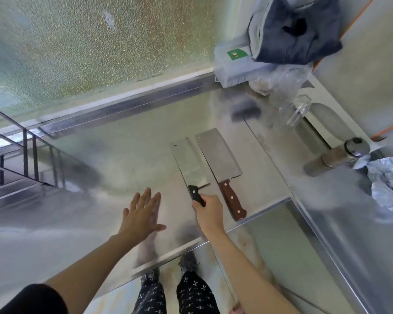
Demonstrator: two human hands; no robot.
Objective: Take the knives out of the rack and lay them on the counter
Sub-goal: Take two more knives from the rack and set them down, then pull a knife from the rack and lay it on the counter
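Two big knives lying flat on the shiny metal desk, side by side, blades pointing away. Brown-handled knife on the right, resting alone, handle near the desk's front edge. Black-handled knife just beside it on the left, blades nearly touching. Right hand wrapped tight around the black handle, fingers closed on it. Left hand open and flat, fingers spread apart, low over the bare desk to the left of the knives; hard to tell whether touching. Wire rack far off to the left, well apart from both knives. Metal shaker lying on its side at the right, next to crinkled foil. Clear jar and a dark cloth in the back corner.
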